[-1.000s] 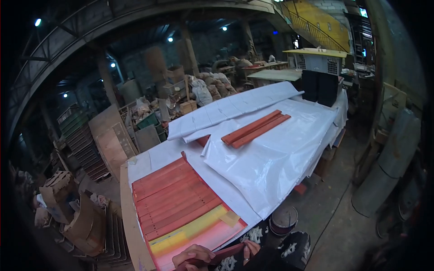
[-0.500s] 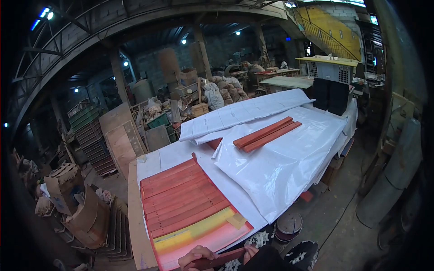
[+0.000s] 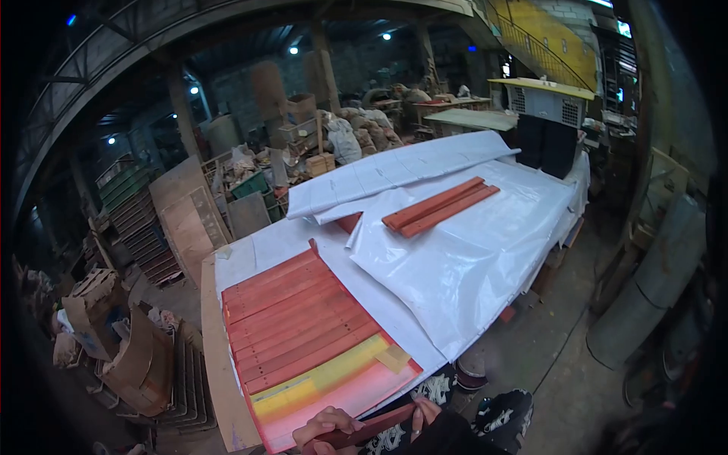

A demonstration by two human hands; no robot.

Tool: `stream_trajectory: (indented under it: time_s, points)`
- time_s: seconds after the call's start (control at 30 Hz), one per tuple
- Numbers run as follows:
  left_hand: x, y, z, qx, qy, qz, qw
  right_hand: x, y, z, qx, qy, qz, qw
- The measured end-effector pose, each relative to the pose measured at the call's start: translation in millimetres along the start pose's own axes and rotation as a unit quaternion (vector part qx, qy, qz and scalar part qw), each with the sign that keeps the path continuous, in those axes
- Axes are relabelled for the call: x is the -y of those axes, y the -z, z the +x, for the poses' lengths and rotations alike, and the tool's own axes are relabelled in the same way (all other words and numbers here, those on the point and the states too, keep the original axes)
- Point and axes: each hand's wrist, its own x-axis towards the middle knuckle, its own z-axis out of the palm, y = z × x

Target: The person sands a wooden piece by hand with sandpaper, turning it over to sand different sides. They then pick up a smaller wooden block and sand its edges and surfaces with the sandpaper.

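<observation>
Low in the view, a reddish-brown wooden slat is held between both my hands. My left hand is closed around its left end, fingers curled over it. At the other end, my right hand grips it, with a ring on one finger. Just beyond lies a row of red-painted slats side by side on the table. Nearer me is a yellow and pink painted area, with a small tan piece at its right end. Two loose red slats rest on the white plastic sheet.
A folded length of white sheet lies along the table's far side. Black blocks stand at the far right corner. Stacked crates and cardboard boxes are on the left. A bucket sits by the near table edge.
The view has shifted, so the table and its contents appear slightly further left and higher. The slat in my hands tilts a little more, its right end higher. Both hands keep their hold.
</observation>
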Motion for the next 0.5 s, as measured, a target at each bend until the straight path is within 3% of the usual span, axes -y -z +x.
stream_trajectory:
  time_s: [0.1,0.23,0.33,0.47,0.5]
  points:
    - [-2.6,-8.0,2.8,-0.024,-0.011,-0.003,1.000,-9.4,7.9,-1.9,0.007,-0.088,-0.009,0.996]
    - [-0.5,-8.9,-0.8,-0.068,0.018,0.004,0.998,14.4,18.7,11.8,0.045,-0.080,-0.020,0.996]
    - [1.6,8.0,11.4,0.010,0.025,-0.005,1.000,0.3,18.8,12.7,0.031,-0.113,-0.034,0.993]
    - [0.5,10.0,15.6,-0.029,0.061,0.025,0.997,5.4,27.0,21.5,0.062,-0.128,-0.026,0.989]
    - [6.9,11.5,14.3,-0.051,0.036,0.003,0.998,11.2,27.7,24.8,0.078,-0.100,-0.035,0.991]
